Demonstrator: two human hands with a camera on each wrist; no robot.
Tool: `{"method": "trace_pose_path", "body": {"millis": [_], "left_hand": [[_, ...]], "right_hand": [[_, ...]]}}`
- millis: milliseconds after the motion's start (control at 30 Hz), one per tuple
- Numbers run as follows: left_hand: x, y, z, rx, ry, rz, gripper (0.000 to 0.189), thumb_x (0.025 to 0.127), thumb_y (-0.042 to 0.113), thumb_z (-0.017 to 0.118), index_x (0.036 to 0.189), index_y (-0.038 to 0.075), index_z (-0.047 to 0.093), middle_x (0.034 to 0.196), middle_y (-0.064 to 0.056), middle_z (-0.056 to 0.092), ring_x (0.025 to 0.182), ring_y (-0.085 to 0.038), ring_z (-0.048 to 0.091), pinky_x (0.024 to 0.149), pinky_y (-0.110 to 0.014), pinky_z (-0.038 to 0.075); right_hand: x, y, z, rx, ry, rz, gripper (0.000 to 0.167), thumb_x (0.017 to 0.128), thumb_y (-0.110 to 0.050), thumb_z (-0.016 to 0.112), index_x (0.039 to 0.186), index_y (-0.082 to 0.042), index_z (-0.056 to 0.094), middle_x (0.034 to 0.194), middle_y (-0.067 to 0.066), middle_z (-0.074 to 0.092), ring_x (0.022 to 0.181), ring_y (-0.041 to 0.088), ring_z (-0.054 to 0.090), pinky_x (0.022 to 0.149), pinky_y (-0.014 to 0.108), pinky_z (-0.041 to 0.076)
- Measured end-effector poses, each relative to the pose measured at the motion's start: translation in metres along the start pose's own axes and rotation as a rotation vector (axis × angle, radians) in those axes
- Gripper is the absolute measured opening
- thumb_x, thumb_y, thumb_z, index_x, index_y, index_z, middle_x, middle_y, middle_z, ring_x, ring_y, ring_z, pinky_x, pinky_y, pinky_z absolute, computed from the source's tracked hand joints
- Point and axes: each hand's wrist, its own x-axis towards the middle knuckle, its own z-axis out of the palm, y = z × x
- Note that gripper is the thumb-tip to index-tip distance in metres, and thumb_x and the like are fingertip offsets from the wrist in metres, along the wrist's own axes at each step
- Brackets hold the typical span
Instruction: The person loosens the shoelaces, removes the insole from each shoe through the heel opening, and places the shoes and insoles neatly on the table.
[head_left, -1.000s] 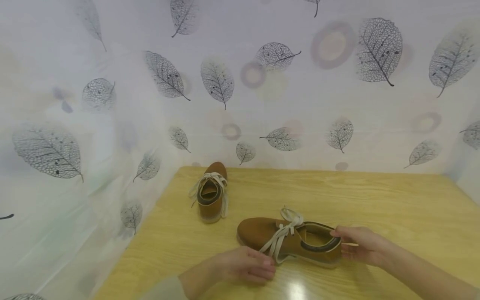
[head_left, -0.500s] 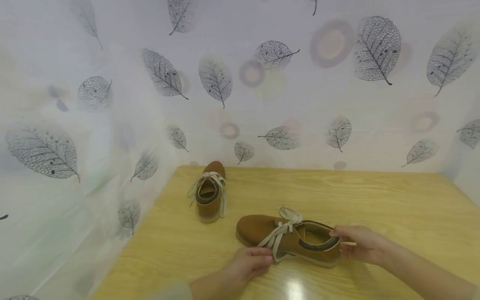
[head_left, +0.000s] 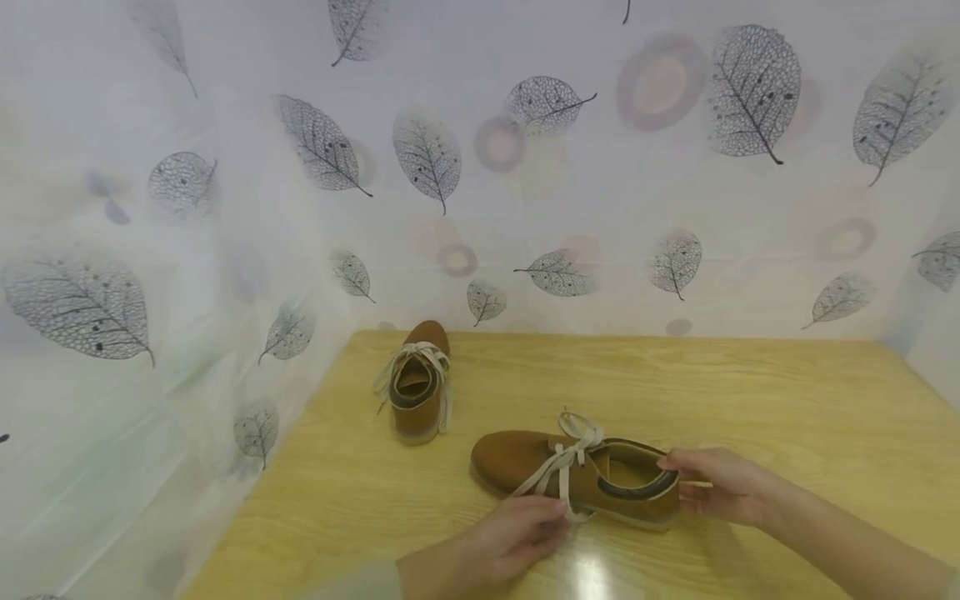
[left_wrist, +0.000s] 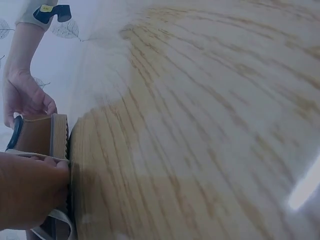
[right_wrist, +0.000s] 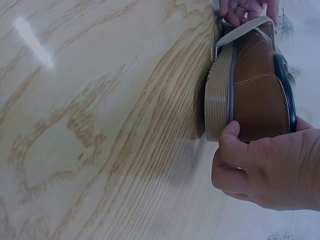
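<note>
Right fingers (right_wrist: pixel 233 146) grip shoe (head_left: pixel 513 457), left fingers (head_left: pixel 542 506) touch lace (head_left: pixel 543 472) — hold unclear — second shoe (head_left: pixel 417 419) beyond

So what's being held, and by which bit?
The right hand holds the near shoe by its heel; the left hand may be pinching the lace.

Left wrist view's edge cuts off the left hand (left_wrist: pixel 32 190)
</note>
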Motion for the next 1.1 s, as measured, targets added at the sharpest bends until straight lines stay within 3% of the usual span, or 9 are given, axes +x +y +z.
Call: {"method": "trace_pose_path", "body": {"millis": [133, 200, 300, 400, 500, 633, 900, 1100], "left_hand": [[0.000, 0.001, 0.000, -0.045, -0.077, 0.027, 0.017, 0.094, 0.011, 0.054, 0.106, 0.000, 0.061, 0.109, -0.008, 0.064, 0.107, -0.021, 0.060, 0.105, -0.039, 0.040], [-0.002, 0.003, 0.000, -0.064, -0.134, 0.041, 0.016, 0.096, 0.013, 0.052, 0.105, 0.002, 0.059, 0.108, -0.008, 0.066, 0.110, -0.021, 0.059, 0.104, -0.037, 0.041], [-0.004, 0.009, -0.001, -0.102, -0.200, 0.054, 0.014, 0.097, 0.017, 0.052, 0.103, 0.006, 0.057, 0.097, -0.003, 0.070, 0.104, -0.018, 0.063, 0.099, -0.034, 0.045], [-0.006, 0.017, -0.003, -0.111, -0.217, 0.037, 0.018, 0.096, 0.019, 0.053, 0.107, 0.006, 0.057, 0.085, 0.002, 0.070, 0.090, -0.014, 0.068, 0.093, -0.036, 0.050], [-0.007, 0.022, -0.006, -0.082, -0.197, 0.008, 0.024, 0.094, 0.020, 0.056, 0.110, 0.002, 0.060, 0.080, 0.004, 0.069, 0.079, -0.011, 0.069, 0.087, -0.036, 0.053], [-0.008, 0.026, -0.015, -0.072, -0.164, -0.018, 0.027, 0.094, 0.020, 0.057, 0.111, 0.000, 0.061, 0.083, 0.001, 0.070, 0.079, -0.010, 0.069, 0.078, -0.027, 0.056], [-0.007, 0.033, -0.035, -0.159, -0.078, -0.033, 0.033, 0.096, 0.014, 0.054, 0.120, -0.008, 0.056, 0.090, -0.006, 0.072, 0.082, -0.009, 0.070, 0.073, -0.017, 0.054], [-0.009, 0.041, -0.045, -0.271, -0.065, -0.042, 0.020, 0.097, 0.008, 0.051, 0.109, -0.001, 0.063, 0.090, -0.005, 0.072, 0.081, -0.008, 0.070, 0.075, -0.016, 0.053]], "right_hand": [[0.000, -0.001, 0.000, -0.002, -0.013, -0.004, 0.004, 0.085, -0.012, 0.062, 0.084, -0.008, 0.063, 0.094, 0.005, 0.040, 0.089, 0.019, 0.045, 0.080, 0.030, 0.049], [0.000, 0.000, 0.000, -0.001, -0.018, -0.008, 0.004, 0.085, -0.010, 0.061, 0.084, -0.008, 0.064, 0.095, 0.005, 0.043, 0.089, 0.019, 0.047, 0.080, 0.030, 0.050], [0.000, 0.001, 0.000, 0.009, -0.010, -0.015, 0.004, 0.085, -0.009, 0.061, 0.084, -0.007, 0.064, 0.098, 0.006, 0.045, 0.090, 0.019, 0.050, 0.080, 0.030, 0.050], [-0.001, 0.001, -0.001, 0.010, -0.006, -0.022, 0.005, 0.086, -0.009, 0.060, 0.085, -0.007, 0.064, 0.096, 0.005, 0.047, 0.090, 0.018, 0.051, 0.081, 0.030, 0.051], [-0.001, 0.000, -0.001, 0.009, -0.013, -0.025, 0.005, 0.087, -0.011, 0.060, 0.086, -0.007, 0.064, 0.093, 0.003, 0.048, 0.089, 0.017, 0.052, 0.082, 0.030, 0.050], [-0.001, 0.000, -0.001, 0.004, -0.019, -0.028, 0.006, 0.087, -0.011, 0.061, 0.087, -0.007, 0.065, 0.093, 0.002, 0.049, 0.090, 0.017, 0.053, 0.082, 0.029, 0.050], [-0.002, -0.003, 0.001, -0.034, -0.027, -0.028, 0.009, 0.087, -0.012, 0.060, 0.090, -0.005, 0.066, 0.101, 0.010, 0.047, 0.090, 0.019, 0.051, 0.081, 0.027, 0.052], [-0.003, -0.004, 0.001, -0.037, -0.002, -0.011, 0.009, 0.086, -0.011, 0.060, 0.090, -0.005, 0.066, 0.100, 0.010, 0.044, 0.088, 0.019, 0.050, 0.078, 0.026, 0.052]]}}
